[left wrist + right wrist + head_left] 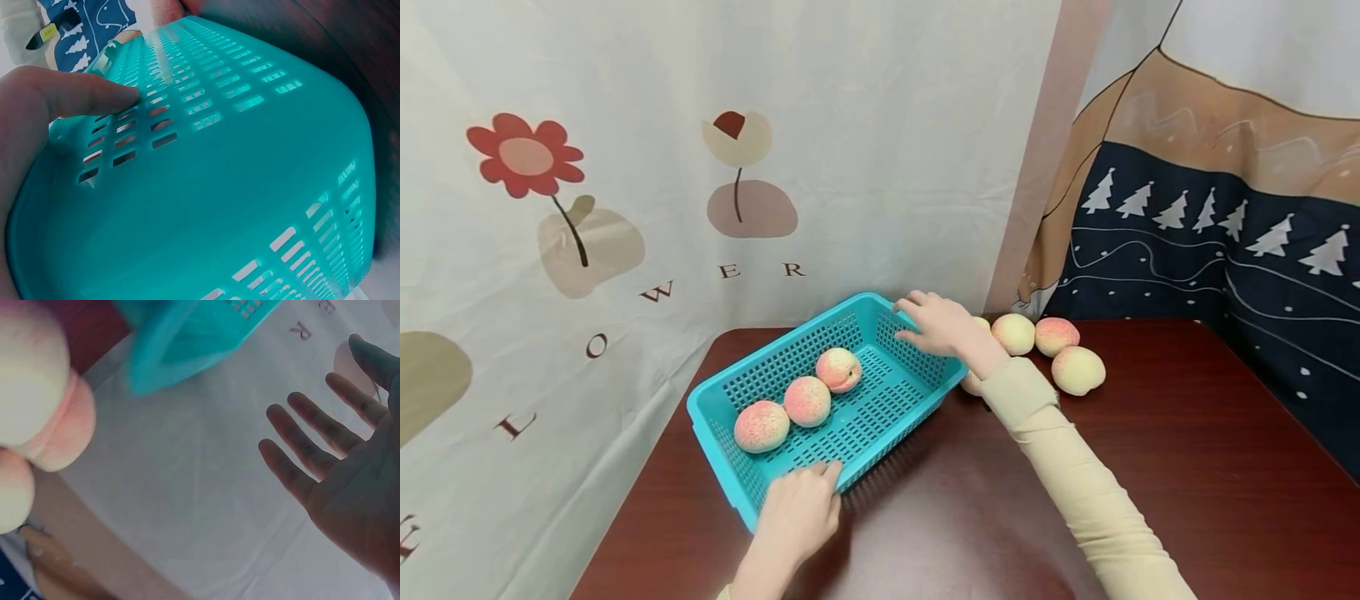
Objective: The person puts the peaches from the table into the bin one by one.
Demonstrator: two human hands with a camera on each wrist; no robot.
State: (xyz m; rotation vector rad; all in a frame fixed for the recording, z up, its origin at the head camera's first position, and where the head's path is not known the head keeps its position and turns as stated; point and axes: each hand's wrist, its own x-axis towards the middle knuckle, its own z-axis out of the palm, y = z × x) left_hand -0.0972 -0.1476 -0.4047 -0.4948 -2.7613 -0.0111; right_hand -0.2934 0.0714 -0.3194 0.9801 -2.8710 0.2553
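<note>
Left fingers [807, 475] gripping one basket [880, 400], three peaches [807, 402] inside

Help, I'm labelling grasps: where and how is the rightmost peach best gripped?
Probably around the widest part of the rightmost peach, held on opposite sides, coming from above and the right: its body is rounded, its right side faces bare table, and a pinker peach sits close behind it, to the left.

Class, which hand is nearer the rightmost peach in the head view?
Right. The right hand is left of the rightmost peach, over the right end of the basket; the left hand is farther, gripping its near rim.
</note>
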